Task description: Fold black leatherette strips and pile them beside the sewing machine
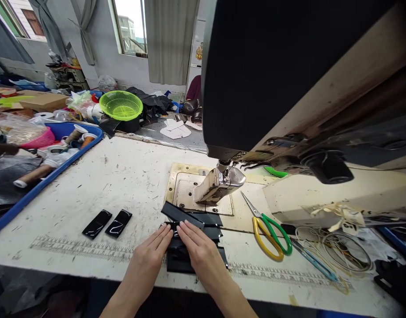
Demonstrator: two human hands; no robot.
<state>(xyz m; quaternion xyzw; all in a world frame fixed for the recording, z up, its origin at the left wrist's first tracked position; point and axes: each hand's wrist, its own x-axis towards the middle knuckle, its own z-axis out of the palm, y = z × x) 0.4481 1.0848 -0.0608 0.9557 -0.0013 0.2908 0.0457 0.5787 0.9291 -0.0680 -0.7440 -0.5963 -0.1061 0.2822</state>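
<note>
Your left hand [149, 254] and right hand [203, 251] lie close together, fingertips down on a small glossy black strip [175, 230] over the flat black strips [179, 264] on the scuffed white tabletop [90, 181]; whether they pinch it, I cannot tell. Press evenly, edges aligned.

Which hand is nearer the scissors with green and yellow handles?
Right. The right hand rests on the black strips, left of the scissors; the left hand rests there too, farther left.
</note>
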